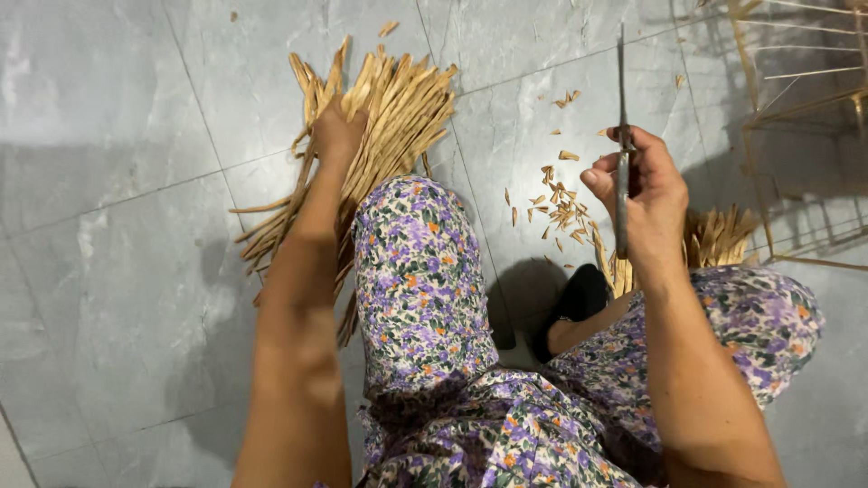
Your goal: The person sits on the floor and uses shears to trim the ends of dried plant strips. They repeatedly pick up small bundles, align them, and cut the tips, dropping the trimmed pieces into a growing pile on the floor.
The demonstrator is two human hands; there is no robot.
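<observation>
A person sits on a grey tiled floor (108,181), seen from above, with legs in purple flowered trousers (420,271) stretched out between the two arms. The left hand (336,134) reaches forward and rests on a loose heap of thin pale bamboo strips (398,99), its fingers closed down into the heap as if gripping some of them; exactly which strips it holds cannot be told. The heap fans out on the floor just beyond the left knee, its far ends pointing toward the top edge of the view, with a few strips trailing back along the left forearm. The right hand (644,194) is clenched around the handle of a long narrow knife (621,99), whose blade stands upright, pointing away from the person. Below and left of that hand, small wood shavings (561,212) lie scattered on the floor between the legs. A second, smaller bunch of strips (719,237) lies just behind the right wrist, beside the right knee. A black shoe (579,298) shows between the legs. At the upper right corner stands a thin wooden frame (796,108) of slender sticks.
</observation>
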